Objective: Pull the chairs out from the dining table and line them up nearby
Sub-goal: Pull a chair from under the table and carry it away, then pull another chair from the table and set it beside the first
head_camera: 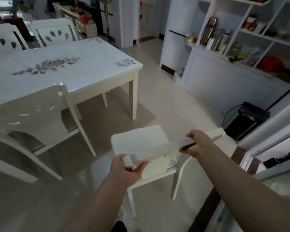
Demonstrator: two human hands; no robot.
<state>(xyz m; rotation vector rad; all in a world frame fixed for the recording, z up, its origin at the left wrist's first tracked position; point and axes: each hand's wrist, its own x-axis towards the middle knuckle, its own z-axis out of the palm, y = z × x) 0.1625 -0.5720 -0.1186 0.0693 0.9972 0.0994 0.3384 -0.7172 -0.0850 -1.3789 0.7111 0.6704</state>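
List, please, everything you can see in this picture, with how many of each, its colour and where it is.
White rectangular dining table with grey flower print: one, left of centre.
White wooden chairs with leaf cut-outs in the back: four; two at the table's far side, one at its near side, one pulled out and held at bottom centre.
White open shelving unit: one, right, holding steel flasks, jars and red items.
Black box with a cable: one, on the floor at right.
Beige tiled floor: throughout.
Left hand: on the held chair's backrest, left end.
Right hand: on the same backrest, right end.
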